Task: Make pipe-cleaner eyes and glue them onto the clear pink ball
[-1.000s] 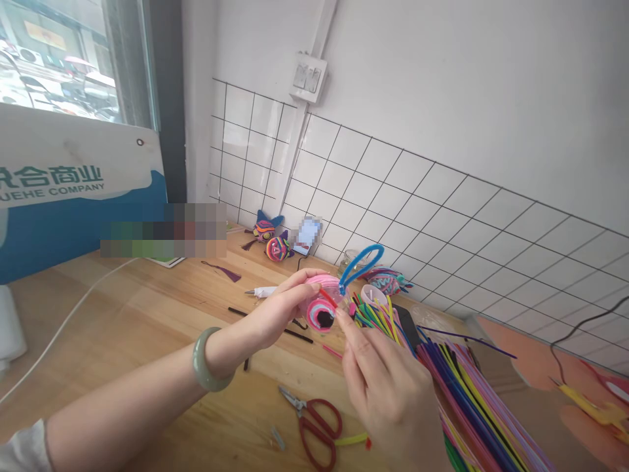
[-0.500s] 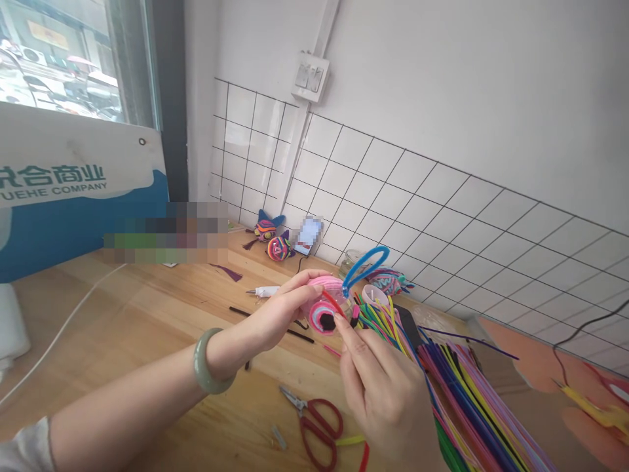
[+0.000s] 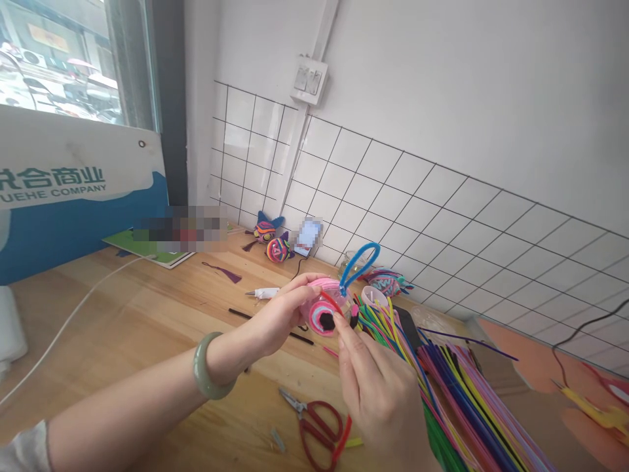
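My left hand point(image 3: 281, 314) is closed around a rounded pink craft ball point(image 3: 322, 284) from its left side. A large eye of pink, pale blue and black coils point(image 3: 324, 320) faces me on the ball, and a blue pipe cleaner loop point(image 3: 377, 254) rises from its top. Across the ball above the eye runs a red pipe cleaner point(image 3: 331, 301). With thumb and forefinger, my right hand point(image 3: 383, 387) pinches this red strand by the eye; its loose end hangs below the hand, over the red-handled scissors point(image 3: 301, 407).
Bundled coloured pipe cleaners point(image 3: 472, 393) lie at the right. Behind the hands are a white glue-gun-like tool point(image 3: 265, 293), finished striped ornaments point(image 3: 279, 248), a phone point(image 3: 308, 236) and a glass jar point(image 3: 348, 262). A white cable point(image 3: 73, 314) crosses the left side.
My right hand has shifted slightly left and down, and the red strand's tail now crosses the scissors' handles. The blue loop has tipped a little left. My left hand keeps its hold.
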A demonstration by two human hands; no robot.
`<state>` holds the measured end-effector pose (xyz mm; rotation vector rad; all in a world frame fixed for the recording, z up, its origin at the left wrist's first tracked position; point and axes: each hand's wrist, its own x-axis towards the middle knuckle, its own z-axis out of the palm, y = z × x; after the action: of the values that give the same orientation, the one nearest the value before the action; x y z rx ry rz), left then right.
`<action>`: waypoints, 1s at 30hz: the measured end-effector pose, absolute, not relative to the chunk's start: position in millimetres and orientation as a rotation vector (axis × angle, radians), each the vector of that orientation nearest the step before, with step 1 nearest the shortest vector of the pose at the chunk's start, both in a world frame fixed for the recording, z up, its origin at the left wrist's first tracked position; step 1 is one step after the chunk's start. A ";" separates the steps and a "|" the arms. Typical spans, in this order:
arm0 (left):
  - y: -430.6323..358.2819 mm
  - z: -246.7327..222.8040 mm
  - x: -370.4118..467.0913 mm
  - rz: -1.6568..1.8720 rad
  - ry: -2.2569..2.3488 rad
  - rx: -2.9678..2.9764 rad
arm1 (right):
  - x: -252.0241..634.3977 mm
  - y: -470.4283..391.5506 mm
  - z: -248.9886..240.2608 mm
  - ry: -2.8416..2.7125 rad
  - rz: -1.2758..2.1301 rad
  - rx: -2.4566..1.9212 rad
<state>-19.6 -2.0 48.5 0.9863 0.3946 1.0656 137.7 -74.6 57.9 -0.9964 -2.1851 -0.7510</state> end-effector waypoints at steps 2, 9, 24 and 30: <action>-2.9 48.7 -19.0 1.058 0.388 0.966 | 136.6 -73.9 56.8 -2.170 -0.730 -0.996; -4.3 49.5 -17.6 1.039 0.374 0.924 | 134.3 -69.7 52.1 -2.097 -0.627 -0.978; -4.9 48.4 -16.7 1.048 0.393 0.914 | 134.3 -66.5 52.6 -2.105 -0.569 -0.984; -4.9 48.2 -15.9 1.048 0.377 0.883 | 136.3 -65.1 50.2 -2.127 -0.560 -0.953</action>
<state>-15.9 -4.9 48.2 0.8826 0.3766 1.0482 136.3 -65.1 50.2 -0.9528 -2.1266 -0.5604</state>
